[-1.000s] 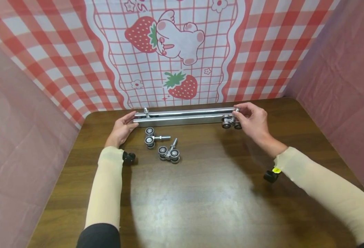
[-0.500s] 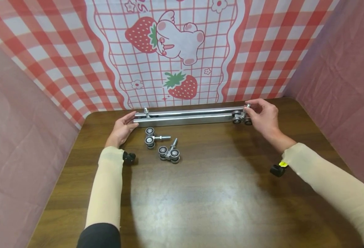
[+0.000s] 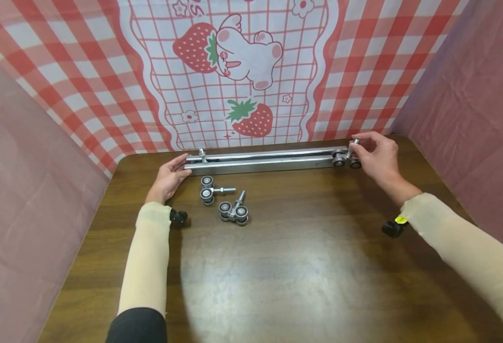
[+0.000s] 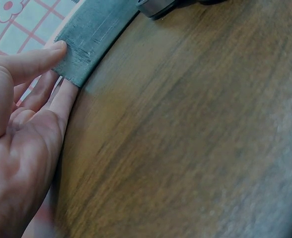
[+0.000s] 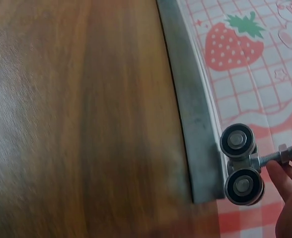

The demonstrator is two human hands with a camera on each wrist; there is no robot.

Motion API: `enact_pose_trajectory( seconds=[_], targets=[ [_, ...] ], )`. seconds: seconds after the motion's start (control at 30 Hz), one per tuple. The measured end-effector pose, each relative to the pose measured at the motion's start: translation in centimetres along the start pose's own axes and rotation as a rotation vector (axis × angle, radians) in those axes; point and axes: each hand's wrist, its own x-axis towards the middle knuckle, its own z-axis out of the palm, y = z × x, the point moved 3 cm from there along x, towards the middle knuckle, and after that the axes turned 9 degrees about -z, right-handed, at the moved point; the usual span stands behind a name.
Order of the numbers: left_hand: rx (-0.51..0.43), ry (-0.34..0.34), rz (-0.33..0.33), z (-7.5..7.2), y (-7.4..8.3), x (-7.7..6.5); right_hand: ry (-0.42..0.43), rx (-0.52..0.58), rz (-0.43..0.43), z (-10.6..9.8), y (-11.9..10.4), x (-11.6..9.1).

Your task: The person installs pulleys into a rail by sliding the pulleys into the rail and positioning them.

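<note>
A long metal track (image 3: 260,166) lies along the back of the table, its slot facing up. My left hand (image 3: 167,180) grips its left end; in the left wrist view the thumb (image 4: 54,55) lies on the track's front face, with fingers behind the end. My right hand (image 3: 379,155) pinches the threaded bolt of a four-wheeled roller trolley (image 3: 339,158) at the track's right end. In the right wrist view the trolley's wheels (image 5: 243,186) sit beside the track's end; whether they touch it I cannot tell. Near the left end, a bolt (image 3: 202,154) pokes up from the slot.
Two loose roller trolleys lie in front of the track: one with its bolt pointing right (image 3: 207,190), another with its bolt pointing up and back (image 3: 233,213). A checked strawberry cloth (image 3: 251,95) hangs right behind the track. Pink cloth walls (image 3: 470,109) flank the wooden table (image 3: 277,267).
My right hand has carried the roller trolley rightward along the track and slightly back, to its right end. The left hand, the track and the loose trolleys have stayed put.
</note>
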Motion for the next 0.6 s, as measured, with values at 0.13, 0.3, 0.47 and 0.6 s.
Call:
enact_pose_trajectory(
  seconds=[0.13,0.3,0.47,0.6],
  targets=[
    [0.001,-0.001,0.005,0.1,0.0,0.0,0.002,0.026,0.007,-0.5,0.6,0.2],
    [-0.005,-0.005,0.006,0.1,0.1,0.0,-0.001,0.039,-0.004,-1.1,1.5,0.5],
    [-0.011,-0.008,0.002,0.0,0.0,0.0,-0.013,0.038,0.021,-1.6,2.3,1.0],
    [-0.002,-0.008,0.005,0.0,0.0,0.0,-0.007,0.044,0.062,-2.0,3.2,1.3]
  ],
)
